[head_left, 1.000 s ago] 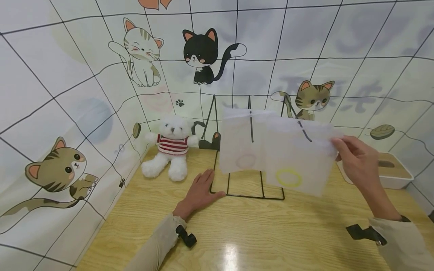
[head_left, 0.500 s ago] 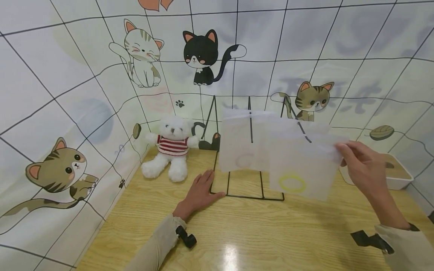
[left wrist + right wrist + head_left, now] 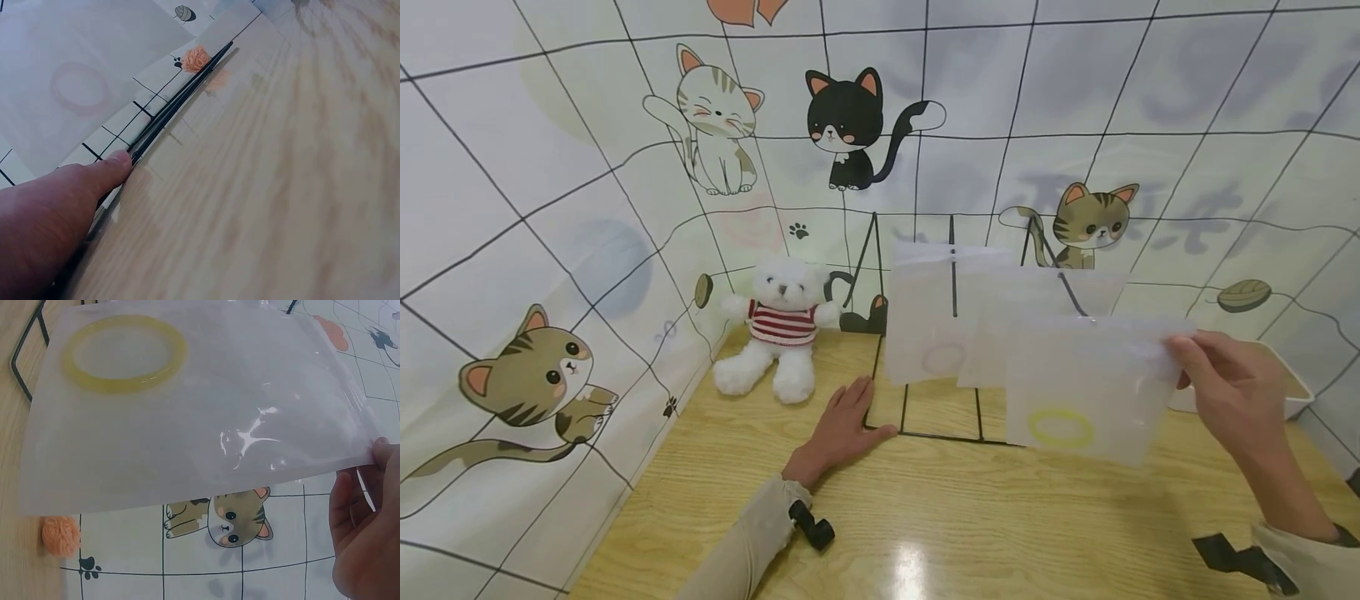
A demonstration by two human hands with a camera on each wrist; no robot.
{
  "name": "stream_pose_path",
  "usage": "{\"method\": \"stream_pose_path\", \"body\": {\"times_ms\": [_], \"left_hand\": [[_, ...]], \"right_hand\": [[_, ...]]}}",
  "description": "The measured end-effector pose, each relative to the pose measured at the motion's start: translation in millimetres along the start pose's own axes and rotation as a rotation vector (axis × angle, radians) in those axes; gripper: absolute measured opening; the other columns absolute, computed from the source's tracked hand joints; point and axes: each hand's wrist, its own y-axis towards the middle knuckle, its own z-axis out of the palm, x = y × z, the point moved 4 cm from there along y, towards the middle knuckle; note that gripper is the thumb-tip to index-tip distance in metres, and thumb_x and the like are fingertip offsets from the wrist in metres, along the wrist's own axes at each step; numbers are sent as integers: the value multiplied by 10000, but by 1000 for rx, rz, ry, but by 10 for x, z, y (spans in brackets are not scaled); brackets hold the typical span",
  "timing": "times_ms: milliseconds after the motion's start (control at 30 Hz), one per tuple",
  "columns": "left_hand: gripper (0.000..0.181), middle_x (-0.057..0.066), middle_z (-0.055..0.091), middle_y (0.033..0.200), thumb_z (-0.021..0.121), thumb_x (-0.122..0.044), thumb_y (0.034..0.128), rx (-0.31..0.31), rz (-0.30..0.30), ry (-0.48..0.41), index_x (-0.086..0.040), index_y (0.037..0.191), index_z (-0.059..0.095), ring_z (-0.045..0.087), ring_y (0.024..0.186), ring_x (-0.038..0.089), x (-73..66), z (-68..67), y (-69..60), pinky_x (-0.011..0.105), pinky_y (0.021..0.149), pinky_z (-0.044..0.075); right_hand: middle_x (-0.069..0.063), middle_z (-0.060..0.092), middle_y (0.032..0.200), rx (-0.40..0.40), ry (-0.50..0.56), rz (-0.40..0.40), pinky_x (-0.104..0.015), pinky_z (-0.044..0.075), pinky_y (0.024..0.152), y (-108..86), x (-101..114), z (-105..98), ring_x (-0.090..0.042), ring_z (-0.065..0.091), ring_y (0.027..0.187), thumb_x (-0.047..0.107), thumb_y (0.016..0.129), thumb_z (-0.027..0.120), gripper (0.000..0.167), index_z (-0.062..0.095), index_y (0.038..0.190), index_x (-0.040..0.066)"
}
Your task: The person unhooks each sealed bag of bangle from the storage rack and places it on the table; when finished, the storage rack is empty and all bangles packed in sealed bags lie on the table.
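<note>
My right hand [image 3: 1243,396] pinches the upper right corner of a frosted plastic bag [image 3: 1093,375], which has a yellow ring [image 3: 125,354] in its lower left part. The bag's top edge is level with the tip of the right hook [image 3: 1071,293]; I cannot tell whether they still touch. Behind it, another pale bag [image 3: 985,350] hangs on the black wire rack [image 3: 940,435]. Further left hangs a bag with a faint pink ring [image 3: 943,358]. My left hand [image 3: 844,425] lies spread at the rack's front left corner, its thumb [image 3: 119,159] on the base wire.
A white teddy bear [image 3: 782,325] in a striped shirt sits left of the rack. A white box [image 3: 1296,404] stands behind my right hand, partly hidden. An orange textured ball [image 3: 60,536] lies on the wooden table [image 3: 865,525]. Cat-patterned cloth [image 3: 985,83] covers the walls.
My right hand has moved right, down and towards me, drawing the yellow-ring bag along the hook to its tip and uncovering the bag behind. The left hand has stayed in place.
</note>
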Motion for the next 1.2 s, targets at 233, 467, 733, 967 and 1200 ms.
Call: {"method": "stream_pose_path", "body": {"times_ms": [233, 467, 733, 967, 1200], "left_hand": [[937, 120, 182, 1669, 511, -631, 955, -14, 11, 1, -20, 1588, 187, 170, 1552, 261, 1, -8, -6, 507, 1251, 124], [933, 123, 185, 1668, 514, -624, 956, -12, 8, -3, -18, 1587, 188, 172, 1551, 260, -3, -20, -20, 504, 1254, 118], [932, 139, 204, 1661, 528, -621, 952, -17, 12, -12, -9, 1581, 212, 196, 1544, 279, -4, -26, -17, 515, 1246, 136], [949, 100, 153, 1677, 491, -655, 954, 9, -3, 3, -40, 1595, 156, 139, 1558, 225, -4, -23, 4, 471, 1265, 91], [944, 128, 182, 1668, 519, -635, 951, -7, 10, -3, -19, 1587, 190, 171, 1551, 256, 6, -21, -1, 501, 1256, 117]], "right_hand": [[211, 655, 912, -65, 1, 29, -42, 429, 642, -94, 12, -110, 11, 512, 677, -170, 919, 566, 220, 726, 1017, -55], [238, 658, 878, -126, -38, 110, -40, 415, 635, -160, -11, -272, 15, 502, 662, -113, 954, 558, 298, 734, 1005, 121], [284, 566, 828, -130, -226, 352, -44, 355, 672, -336, -150, -488, 11, 451, 714, 40, 1024, 524, 299, 671, 1003, 300], [320, 544, 774, -92, -232, 375, -47, 329, 636, -452, -314, -719, 60, 441, 673, 80, 1044, 501, 369, 599, 1006, 434], [373, 562, 766, -60, -207, 359, -58, 351, 554, -500, -567, -846, 91, 459, 596, 60, 1044, 490, 413, 594, 1008, 459]]}}
